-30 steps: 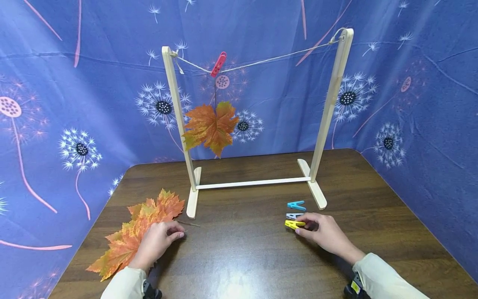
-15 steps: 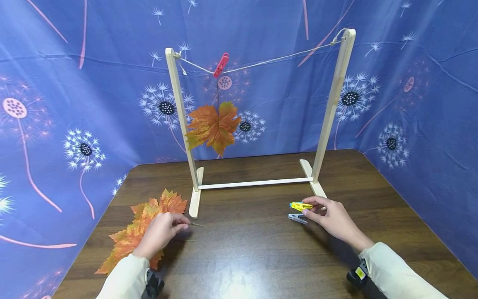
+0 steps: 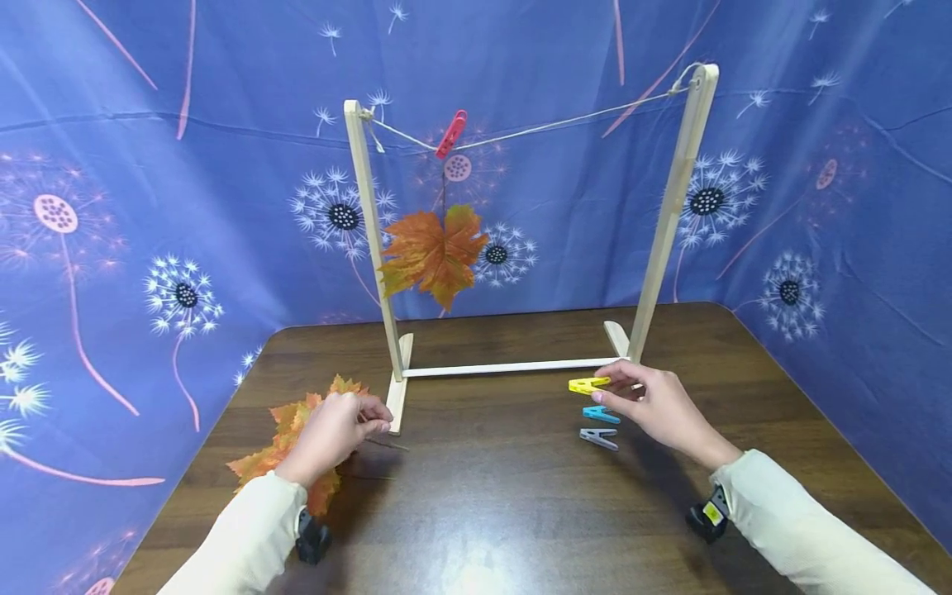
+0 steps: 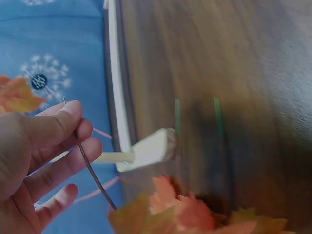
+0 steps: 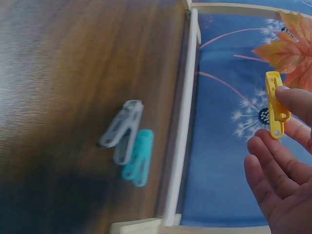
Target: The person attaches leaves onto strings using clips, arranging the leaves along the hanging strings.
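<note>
My left hand pinches the thin brown stem of an artificial maple leaf between thumb and fingertips. The leaf blade overlaps other orange leaves on the left side of the table. Thumb and fingers of my right hand pinch a yellow clothespin, raised above the table by the rack's right foot. Below it lie a blue clothespin and a grey clothespin. On the string, a red clothespin holds one orange maple leaf by its stem.
A wooden rack with a left post and a right post stands at the back of the brown table. A white bar joins its feet. Blue dandelion-print cloth hangs behind.
My right hand has lifted the yellow clothespin off the table, away from the grey and blue ones. My left hand has risen slightly, moving right and away from me with the stem.
</note>
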{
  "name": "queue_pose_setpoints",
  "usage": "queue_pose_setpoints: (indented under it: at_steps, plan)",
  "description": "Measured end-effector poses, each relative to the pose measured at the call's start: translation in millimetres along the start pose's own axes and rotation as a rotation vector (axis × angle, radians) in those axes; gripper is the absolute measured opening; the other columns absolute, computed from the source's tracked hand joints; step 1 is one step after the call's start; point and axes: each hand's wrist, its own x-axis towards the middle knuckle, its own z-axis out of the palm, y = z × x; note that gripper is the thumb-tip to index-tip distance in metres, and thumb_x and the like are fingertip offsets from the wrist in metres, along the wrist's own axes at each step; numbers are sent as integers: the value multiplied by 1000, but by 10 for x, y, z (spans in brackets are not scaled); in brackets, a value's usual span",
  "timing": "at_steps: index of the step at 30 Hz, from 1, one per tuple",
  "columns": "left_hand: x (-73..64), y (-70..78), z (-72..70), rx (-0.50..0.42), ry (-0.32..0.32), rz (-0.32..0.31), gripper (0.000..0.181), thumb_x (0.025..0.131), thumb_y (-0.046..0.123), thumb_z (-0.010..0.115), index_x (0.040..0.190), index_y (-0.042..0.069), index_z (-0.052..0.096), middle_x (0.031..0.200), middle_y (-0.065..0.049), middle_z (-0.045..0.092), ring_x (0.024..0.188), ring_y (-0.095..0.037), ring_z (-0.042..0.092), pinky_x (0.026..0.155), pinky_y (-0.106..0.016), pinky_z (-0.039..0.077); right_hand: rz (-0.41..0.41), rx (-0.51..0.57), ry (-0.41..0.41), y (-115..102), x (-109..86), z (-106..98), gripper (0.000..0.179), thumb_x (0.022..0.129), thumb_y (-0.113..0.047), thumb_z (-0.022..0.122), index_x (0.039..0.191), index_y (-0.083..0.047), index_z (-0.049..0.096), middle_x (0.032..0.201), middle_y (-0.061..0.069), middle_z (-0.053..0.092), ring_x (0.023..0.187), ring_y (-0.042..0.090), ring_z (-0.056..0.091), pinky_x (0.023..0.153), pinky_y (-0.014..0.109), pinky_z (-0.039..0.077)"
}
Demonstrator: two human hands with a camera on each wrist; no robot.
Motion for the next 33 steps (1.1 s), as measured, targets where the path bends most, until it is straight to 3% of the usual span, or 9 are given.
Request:
queue_pose_setpoints:
  at_steps: [9, 16, 25, 33]
  plan:
    - [192, 246, -176, -65, 4, 7, 6, 86, 9, 81, 84, 14, 77, 69, 12, 68, 60, -5, 60, 58, -28, 47, -21, 0, 16, -190, 245, -96, 26, 90, -16, 80, 112, -6, 72, 91, 2, 72, 84, 16, 66, 70, 25, 55]
    - [343, 458, -276, -221, -6, -49, 3, 88, 10, 79, 87, 9, 77, 67, 6, 69, 55, -8, 59, 54, -28, 47, -71, -41, 65, -334, 439, -213, 25, 85, -15, 84, 106, -7, 73, 87, 1, 73, 79, 15, 67, 68, 25, 55]
    - [571, 705, -394, -304, 49, -27, 4, 88, 13, 80, 91, 10, 78, 72, 2, 73, 66, -11, 69, 67, -33, 54, -126, -58, 71, -525, 624, -379, 22, 89, -18, 81, 109, -10, 74, 86, 2, 73, 71, 14, 66, 62, 21, 51]
    - [790, 907, -594, -373, 108, -25, 7, 90, 14, 79, 94, 8, 79, 71, -1, 73, 65, -13, 69, 67, -30, 50, -93, -62, 82, -713, 761, -552, 30, 90, -23, 80, 115, -9, 71, 93, 6, 73, 83, 19, 67, 69, 16, 50]
